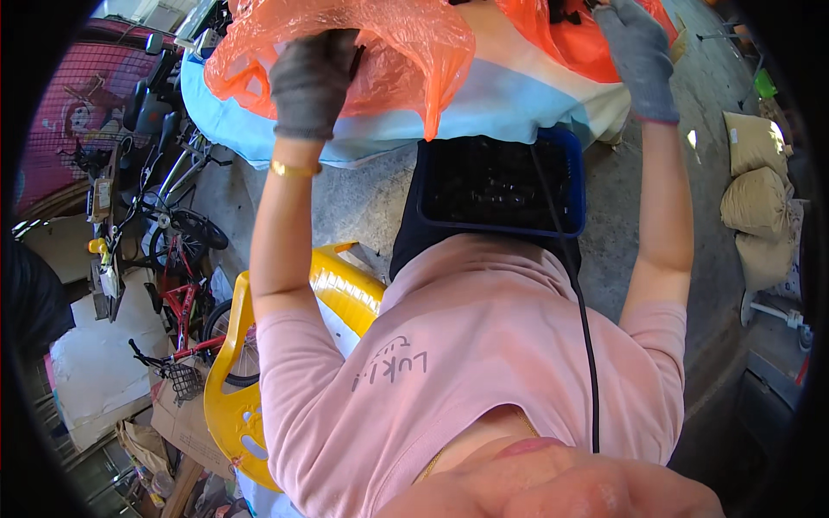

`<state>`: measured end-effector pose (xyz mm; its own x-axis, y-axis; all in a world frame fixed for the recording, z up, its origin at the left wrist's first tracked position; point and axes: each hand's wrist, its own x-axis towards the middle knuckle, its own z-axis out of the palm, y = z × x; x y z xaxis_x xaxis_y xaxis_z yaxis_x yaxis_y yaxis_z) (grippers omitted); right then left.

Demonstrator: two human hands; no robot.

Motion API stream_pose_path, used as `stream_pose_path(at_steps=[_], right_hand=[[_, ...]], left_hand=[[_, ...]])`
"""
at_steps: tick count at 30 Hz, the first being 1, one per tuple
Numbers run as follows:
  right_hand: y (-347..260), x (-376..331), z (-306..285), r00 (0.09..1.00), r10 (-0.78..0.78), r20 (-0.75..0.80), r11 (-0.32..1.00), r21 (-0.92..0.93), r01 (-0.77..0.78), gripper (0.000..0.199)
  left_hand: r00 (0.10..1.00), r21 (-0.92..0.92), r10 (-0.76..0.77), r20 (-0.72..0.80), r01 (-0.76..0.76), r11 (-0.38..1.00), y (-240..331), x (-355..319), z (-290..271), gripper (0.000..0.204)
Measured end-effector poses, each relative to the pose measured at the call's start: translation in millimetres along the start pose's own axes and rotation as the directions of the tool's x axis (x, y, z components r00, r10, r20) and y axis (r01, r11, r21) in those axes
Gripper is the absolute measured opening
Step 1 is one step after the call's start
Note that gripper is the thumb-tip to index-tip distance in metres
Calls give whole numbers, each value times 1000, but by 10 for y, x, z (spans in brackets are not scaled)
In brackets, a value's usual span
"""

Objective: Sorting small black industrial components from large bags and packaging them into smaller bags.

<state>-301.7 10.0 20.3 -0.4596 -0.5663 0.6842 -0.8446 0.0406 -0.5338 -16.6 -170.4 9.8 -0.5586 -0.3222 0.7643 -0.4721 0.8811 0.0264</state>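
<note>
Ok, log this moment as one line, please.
left gray-gloved hand: at translucent orange plastic bag | right gray-gloved hand: at bright red plastic bag | nearby: blue rectangular plastic tub, dark contents | grips: unclear

A yellow chair (345, 281) stands on the concrete floor (354, 203). At the left there is a red bicycle (180, 304) – a dark wire basket (183, 380) is near its handlebar – and beside it a large white panel (104, 358). Brown cardboard (194, 427) lies below them. In the upper left is a pink printed sheet (76, 116); at the far right, beige sacks (756, 203) sit close together.
</note>
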Motion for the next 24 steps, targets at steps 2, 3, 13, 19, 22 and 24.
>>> stream_pose_path(at_steps=[2,3,13,19,22,24], right_hand=[[-15,-201,-154,949,276,151,943,150,-297,14],[38,-334,-111,881,373,291,895,140,-424,20],[-745,-1012,-202,550,212,808,629,318,-709,17],[-716,-993,-134,477,160,864,604,297,-740,17],[-703,-1005,-125,497,124,859,646,310,-698,18],[-704,-1025,-128,543,100,834,677,342,-651,19]], left_hand=[[968,-449,-240,66,244,860,320,-121,-157,25],[871,-743,-434,232,446,499,441,-257,-320,30],[491,-406,86,867,796,-448,1241,-946,-502,41],[488,-496,-90,868,856,-145,1339,-836,-401,32],[471,-477,-115,875,879,-28,1312,-818,-396,29],[535,-503,-112,838,835,223,1292,-838,-358,26]])
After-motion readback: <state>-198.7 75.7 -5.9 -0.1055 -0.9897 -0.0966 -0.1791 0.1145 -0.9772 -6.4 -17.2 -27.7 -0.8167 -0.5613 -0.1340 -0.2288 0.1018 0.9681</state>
